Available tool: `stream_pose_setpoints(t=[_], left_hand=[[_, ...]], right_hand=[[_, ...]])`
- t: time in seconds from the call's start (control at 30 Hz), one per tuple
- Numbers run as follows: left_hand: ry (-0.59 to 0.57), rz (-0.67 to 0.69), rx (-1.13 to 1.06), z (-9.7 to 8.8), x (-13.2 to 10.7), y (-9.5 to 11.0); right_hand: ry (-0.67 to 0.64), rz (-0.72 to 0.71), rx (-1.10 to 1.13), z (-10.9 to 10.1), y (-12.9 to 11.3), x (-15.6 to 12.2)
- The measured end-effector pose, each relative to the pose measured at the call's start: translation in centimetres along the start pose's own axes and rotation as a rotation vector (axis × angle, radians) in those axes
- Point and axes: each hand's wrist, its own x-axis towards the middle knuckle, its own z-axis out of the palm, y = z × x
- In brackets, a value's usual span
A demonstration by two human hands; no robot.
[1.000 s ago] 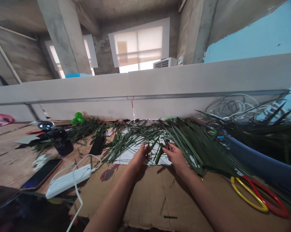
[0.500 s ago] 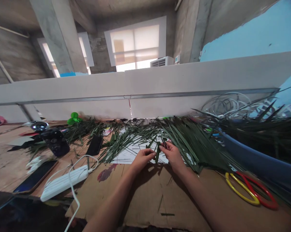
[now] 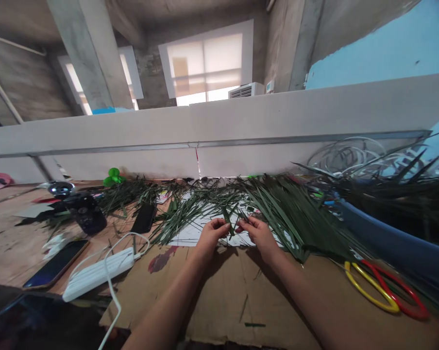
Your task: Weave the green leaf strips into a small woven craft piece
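Observation:
My left hand and my right hand sit close together above a sheet of white paper. Their fingertips pinch narrow green palm leaf strips, which stand tilted between them. A heap of long palm fronds lies just right of my right hand, and thinner leaf strips spread to the left. Below my wrists is a flattened brown cardboard sheet.
A white power bank with a cable and several phones lie left on the wooden table. A black speaker stands behind them. Yellow and red plastic loops lie right, beside a blue tub. A low wall runs behind.
The leaf strips between my fingers have tilted and shifted slightly left and up. My hands stay close together, and the whole view has shifted slightly.

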Motion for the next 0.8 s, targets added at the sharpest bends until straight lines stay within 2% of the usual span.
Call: stream_pose_setpoints(t=[0.13,0.3,0.57,0.73,0.8], left_hand=[[0.055,-0.014,-0.077,0.0,0.2,-0.3],[0.08,-0.034,-0.104,0.2,0.2,-0.6],[-0.026,-0.046,-0.005,0.2,-0.4,-0.1],[0.033,-0.047,-0.047,-0.2,-0.2,-0.1],[0.064,-0.033,-0.067,-0.6,0.0,-0.1]], right_hand=[[-0.084,-0.043,-0.022,0.5,0.7,0.1],[-0.048,-0.075,-0.092,0.5,1.9,0.5],[-0.049,-0.064,-0.125,0.1,1.6,0.7],[-0.069,-0.049,-0.102,0.1,1.6,0.5],[-0.081,0.009,-0.106,0.0,1.5,0.3]])
